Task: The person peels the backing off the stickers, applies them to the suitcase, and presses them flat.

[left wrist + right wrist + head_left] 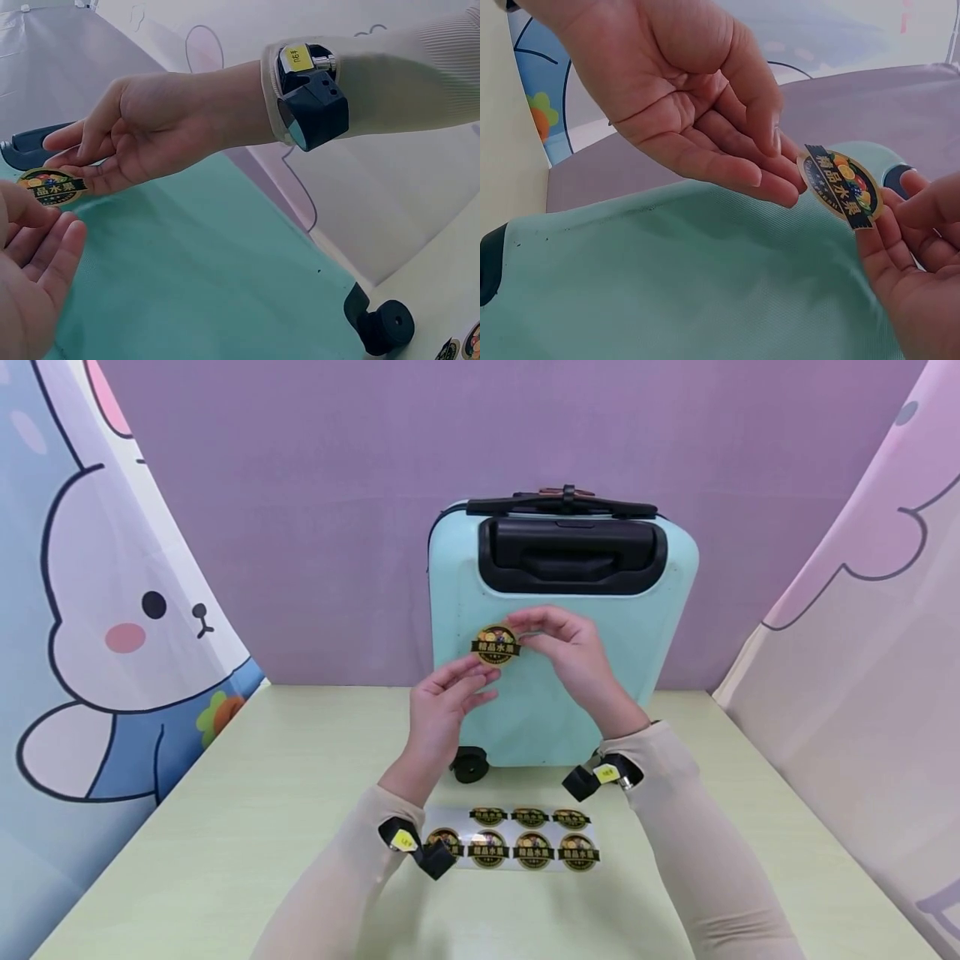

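A round black-and-gold sticker (pixel 495 646) with a fruit picture is held up in front of the mint-green suitcase (pixel 555 718). My left hand (pixel 448 697) pinches its lower edge between thumb and fingertips. On the opposite edge, toward the handle, my right hand (pixel 572 652) pinches it with thumb and fingers. Seen from the left wrist, the sticker (pixel 51 187) lies between both sets of fingertips. The right wrist view shows the sticker's printed face (pixel 840 187), with the left hand (pixel 690 97) above left and the right hand (pixel 922 255) below right.
The suitcase stands upright on a pale table (pixel 300 777), its black handle (pixel 573 556) at the top and a wheel (pixel 470 764) at the lower left. A sheet of several matching stickers (pixel 517 866) lies nearer me. Printed curtains (pixel 135 568) hang at both sides, before a purple backdrop (pixel 300 527).
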`<state>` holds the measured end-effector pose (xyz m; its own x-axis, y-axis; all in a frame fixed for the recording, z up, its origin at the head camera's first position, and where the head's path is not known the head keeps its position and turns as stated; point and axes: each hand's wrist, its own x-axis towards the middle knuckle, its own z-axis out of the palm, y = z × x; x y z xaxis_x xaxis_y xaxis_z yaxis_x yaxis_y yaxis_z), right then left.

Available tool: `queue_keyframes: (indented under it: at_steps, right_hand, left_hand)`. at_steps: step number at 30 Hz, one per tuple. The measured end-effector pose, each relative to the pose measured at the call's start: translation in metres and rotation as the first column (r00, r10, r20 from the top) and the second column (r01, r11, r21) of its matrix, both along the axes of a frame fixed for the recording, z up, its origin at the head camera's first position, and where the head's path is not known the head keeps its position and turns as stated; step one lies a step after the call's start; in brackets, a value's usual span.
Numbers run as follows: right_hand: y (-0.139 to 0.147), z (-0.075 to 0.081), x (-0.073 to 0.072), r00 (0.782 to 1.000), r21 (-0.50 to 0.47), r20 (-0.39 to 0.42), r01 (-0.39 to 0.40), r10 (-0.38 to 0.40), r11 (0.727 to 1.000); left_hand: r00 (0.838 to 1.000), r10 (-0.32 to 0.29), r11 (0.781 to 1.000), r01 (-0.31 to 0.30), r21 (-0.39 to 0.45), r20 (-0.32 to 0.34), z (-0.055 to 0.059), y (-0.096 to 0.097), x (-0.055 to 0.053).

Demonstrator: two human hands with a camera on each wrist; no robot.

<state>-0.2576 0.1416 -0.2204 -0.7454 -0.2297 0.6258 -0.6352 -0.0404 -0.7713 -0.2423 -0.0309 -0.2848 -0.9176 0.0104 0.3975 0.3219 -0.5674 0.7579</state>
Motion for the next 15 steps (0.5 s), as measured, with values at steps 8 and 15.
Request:
queue_keyframes:
  at_steps: [8,15]
  right_hand:
    - [-0.0012,0.0002,0.0016,0.999,0.008,-0.050,0.010,-0.009,1.000]
    - [-0.0040,-0.0020,0.0041,0.990,0.026,-0.140,0.025,-0.021,0.999]
  left_hand:
    - [0.999,-0.020,0.999,0.021,-0.037,0.025,0.0038,-0.0019,-0.0006]
    - [0.999,-0.031,0.998,0.033,-0.055,0.030,0.0059,-0.0026,0.0000]
